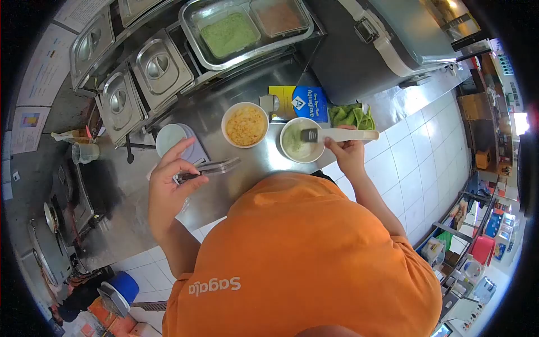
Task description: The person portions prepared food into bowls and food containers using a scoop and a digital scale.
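My right hand is closed around the handle of a white-handled brush. Its dark, ridged head hangs over a white bowl that has something pale green inside. To the left stands a second white bowl, filled with orange-yellow grated or grainy food. My left hand pinches a flat, glossy, see-through piece with a dark edge between thumb and fingers; its exact kind I cannot tell. Just beyond that hand lies a small scale-like device with a round pale plate.
Behind the bowls sit a blue and yellow glove box and a green cloth. Steel trays of green and reddish food and lidded steel pans line the back. A large grey cooler stands at the back right.
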`<control>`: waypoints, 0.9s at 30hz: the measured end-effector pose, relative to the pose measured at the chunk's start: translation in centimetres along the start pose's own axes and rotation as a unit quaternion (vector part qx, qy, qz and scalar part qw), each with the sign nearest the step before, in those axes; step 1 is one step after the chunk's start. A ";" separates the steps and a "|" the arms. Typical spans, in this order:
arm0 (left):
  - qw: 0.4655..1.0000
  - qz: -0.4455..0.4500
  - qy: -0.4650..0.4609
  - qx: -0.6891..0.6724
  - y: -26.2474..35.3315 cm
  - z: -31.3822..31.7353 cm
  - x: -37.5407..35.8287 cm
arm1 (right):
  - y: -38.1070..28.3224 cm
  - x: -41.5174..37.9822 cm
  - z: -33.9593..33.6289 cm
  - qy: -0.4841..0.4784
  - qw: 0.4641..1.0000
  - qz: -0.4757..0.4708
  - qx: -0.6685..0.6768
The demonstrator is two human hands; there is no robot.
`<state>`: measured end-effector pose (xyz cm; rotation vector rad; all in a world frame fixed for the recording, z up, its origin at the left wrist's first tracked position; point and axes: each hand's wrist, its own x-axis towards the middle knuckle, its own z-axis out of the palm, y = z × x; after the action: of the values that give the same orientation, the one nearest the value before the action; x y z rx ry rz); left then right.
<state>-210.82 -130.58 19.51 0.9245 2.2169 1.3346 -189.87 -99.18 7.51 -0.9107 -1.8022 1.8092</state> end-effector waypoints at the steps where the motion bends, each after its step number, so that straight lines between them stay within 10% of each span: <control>1: 1.000 0.001 0.001 0.000 -0.1 0.0 -0.1 | 0.3 0.0 -0.2 -0.016 1.000 -0.006 -0.013; 18: 0.998 -0.016 -0.042 -0.035 0.0 0.6 0.3 | -3.3 -2.4 -1.3 -0.003 0.972 -0.051 -0.229; 27: 0.999 -0.018 -0.039 -0.009 -0.4 -0.3 -0.6 | -3.7 0.1 -2.6 0.064 0.989 0.094 0.095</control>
<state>-210.72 -131.29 19.31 0.9104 2.1491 1.2802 -188.60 -97.03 11.27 -1.1236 -1.4805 1.9484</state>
